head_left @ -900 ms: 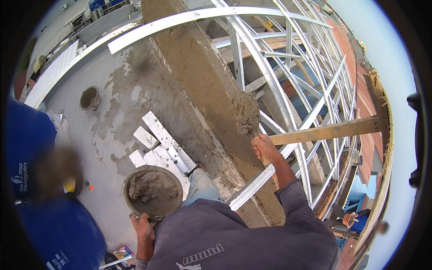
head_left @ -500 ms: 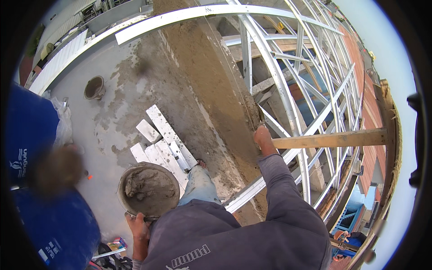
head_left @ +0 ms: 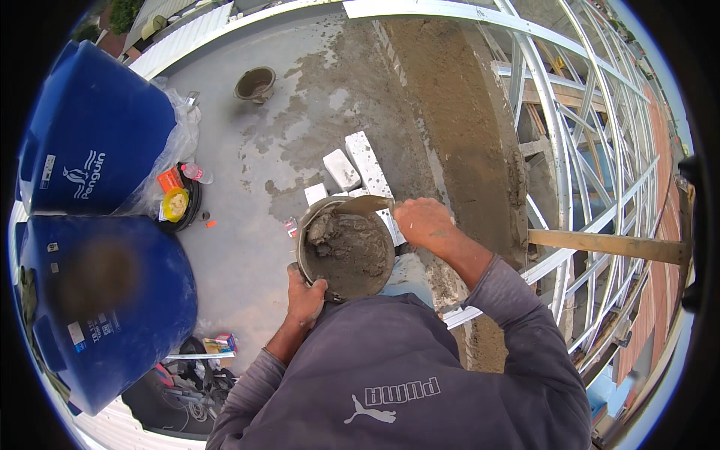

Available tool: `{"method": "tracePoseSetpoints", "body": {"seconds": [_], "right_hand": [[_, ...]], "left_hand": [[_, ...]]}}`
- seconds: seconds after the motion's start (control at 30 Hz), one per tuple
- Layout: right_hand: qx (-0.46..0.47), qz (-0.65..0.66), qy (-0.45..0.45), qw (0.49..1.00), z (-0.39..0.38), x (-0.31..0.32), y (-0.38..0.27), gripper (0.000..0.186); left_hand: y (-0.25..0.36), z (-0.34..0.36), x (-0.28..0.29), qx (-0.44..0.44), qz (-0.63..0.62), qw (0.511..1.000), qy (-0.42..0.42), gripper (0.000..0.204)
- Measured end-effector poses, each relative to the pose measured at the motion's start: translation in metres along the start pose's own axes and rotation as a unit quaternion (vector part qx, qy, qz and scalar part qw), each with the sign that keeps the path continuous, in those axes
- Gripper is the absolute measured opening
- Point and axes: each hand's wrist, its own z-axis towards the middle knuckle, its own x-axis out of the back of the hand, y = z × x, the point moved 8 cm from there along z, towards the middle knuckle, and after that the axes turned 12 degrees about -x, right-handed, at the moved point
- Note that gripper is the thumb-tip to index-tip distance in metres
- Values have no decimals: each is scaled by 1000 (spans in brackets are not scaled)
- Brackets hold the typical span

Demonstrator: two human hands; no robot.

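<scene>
My left hand (head_left: 304, 296) grips the near rim of a round pan of wet grey mortar (head_left: 346, 251), held at chest height. My right hand (head_left: 425, 223) holds a trowel (head_left: 365, 205) whose blade lies across the pan's far rim, over the mortar. To the right of my right hand rises a low wall coated in fresh brown plaster (head_left: 459, 127).
Two big blue tanks (head_left: 97, 127) stand at the left, with a plastic bag and small items beside them. White blocks (head_left: 360, 165) lie on the concrete floor beyond the pan, an empty pan (head_left: 255, 82) farther back. A white metal frame (head_left: 592, 150) and wooden beam (head_left: 607, 244) lie beyond the wall.
My right hand has come back from the plastered wall to the pan with the trowel. The view has swung down and left, bringing the blue tanks into sight.
</scene>
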Motion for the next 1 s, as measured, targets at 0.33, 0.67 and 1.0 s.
{"method": "tracePoseSetpoints", "body": {"seconds": [0.33,0.67,1.0], "right_hand": [[134,-97,88,982,-64,-4,-84,22],[15,261,-231,937,7,-117,-66,38],[-41,546,-365,753,-42,-136,-72,11]], "left_hand": [[-6,-10,31,-27,-3,999,32,52],[6,-18,21,-58,113,991,33,62],[14,6,-3,-74,13,996,51,55]]}}
